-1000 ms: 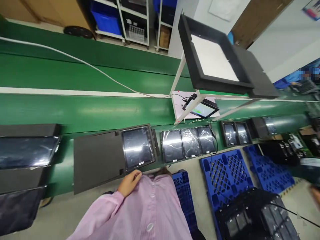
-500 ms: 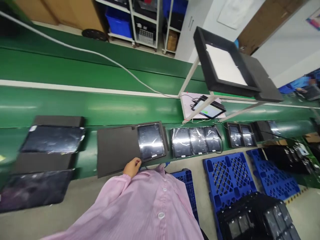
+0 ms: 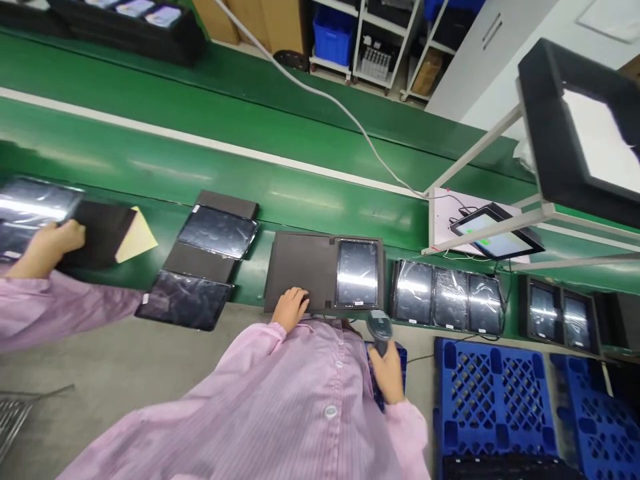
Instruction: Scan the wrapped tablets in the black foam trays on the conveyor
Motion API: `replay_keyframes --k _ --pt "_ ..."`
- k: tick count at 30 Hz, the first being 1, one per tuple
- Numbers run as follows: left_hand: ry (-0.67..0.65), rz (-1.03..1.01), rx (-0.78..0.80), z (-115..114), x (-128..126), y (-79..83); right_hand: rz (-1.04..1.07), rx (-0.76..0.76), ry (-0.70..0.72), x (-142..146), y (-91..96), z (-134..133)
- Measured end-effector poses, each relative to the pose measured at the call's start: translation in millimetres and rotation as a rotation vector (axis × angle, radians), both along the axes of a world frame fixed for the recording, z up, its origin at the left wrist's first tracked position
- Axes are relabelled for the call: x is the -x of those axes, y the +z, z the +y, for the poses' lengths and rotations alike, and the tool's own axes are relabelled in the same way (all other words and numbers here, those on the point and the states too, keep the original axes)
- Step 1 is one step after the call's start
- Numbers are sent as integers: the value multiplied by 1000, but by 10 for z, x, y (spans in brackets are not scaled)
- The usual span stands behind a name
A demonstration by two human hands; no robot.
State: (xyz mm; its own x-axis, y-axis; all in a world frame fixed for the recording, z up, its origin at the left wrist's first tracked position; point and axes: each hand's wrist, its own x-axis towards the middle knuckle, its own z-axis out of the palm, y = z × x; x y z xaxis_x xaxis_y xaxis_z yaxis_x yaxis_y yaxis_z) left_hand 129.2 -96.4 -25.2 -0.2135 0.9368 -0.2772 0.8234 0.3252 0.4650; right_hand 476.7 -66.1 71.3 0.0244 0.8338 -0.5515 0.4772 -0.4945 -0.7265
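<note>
Tablet (image 3: 357, 273): set in the right end of foam board (image 3: 303, 263), on green bench (image 3: 330, 207)
White label (image 3: 359, 304): on tablet's near edge, too small to read
Left hand (image 3: 290, 308): laid on foam board's near edge with bent fingers; cannot tell whether gripping
Right hand (image 3: 389, 375): wrapped around scanner (image 3: 380, 325), near tablet's near right corner
Wrapped tablets (image 3: 451, 297): three, just right of foam board, with labels likewise unreadable
Lit display (image 3: 506, 247): partly blocked by white frame leg (image 3: 450, 244)

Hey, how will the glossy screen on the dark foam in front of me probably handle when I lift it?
The screen will probably feel slippery, since its smooth face throws back a bright glare. Its straight-edged, flat shape suggests it stays stiff and won't roll. That glassy face may also scratch or crack if knocked.
</note>
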Motion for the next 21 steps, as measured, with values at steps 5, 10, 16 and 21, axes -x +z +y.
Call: replay_keyframes --k 5,10,16,21 --pt "185 100 -77 -299 144 -24 -48 -25 141 539 -338 -115" --pt "217 72 -104 -438 128 -47 -77 -20 146 523 -384 -93" --pt "237 38 -118 -417 149 -58 -96 -11 133 499 -401 -79" --pt "261 15 -110 -400 136 -40 -82 -34 124 491 -377 -108"
